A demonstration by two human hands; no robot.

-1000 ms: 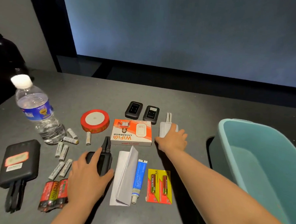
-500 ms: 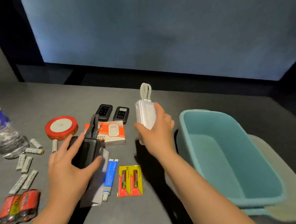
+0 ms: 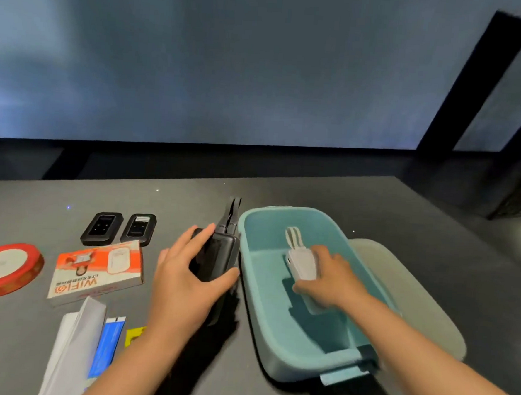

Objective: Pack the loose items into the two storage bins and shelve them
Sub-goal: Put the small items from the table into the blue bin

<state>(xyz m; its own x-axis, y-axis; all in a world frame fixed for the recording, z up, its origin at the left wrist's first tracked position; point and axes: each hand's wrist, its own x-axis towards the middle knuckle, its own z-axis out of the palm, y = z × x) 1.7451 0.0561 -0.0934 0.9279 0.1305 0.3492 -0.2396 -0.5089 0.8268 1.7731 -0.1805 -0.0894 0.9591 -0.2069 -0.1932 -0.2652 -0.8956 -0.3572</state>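
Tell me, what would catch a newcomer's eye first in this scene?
Probably the teal bin at the right of the dark table, where the right hand holds a white power bank inside it. Just left of the bin, the left hand grips a black power bank. Farther left lies a bright red ribbon spool.

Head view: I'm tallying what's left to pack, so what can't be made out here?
- Yellow battery pack: mostly hidden behind the left hand.
- White power bank: lower part covered by the right hand.
- Blue tube and folded paper: cut off by the bottom edge.
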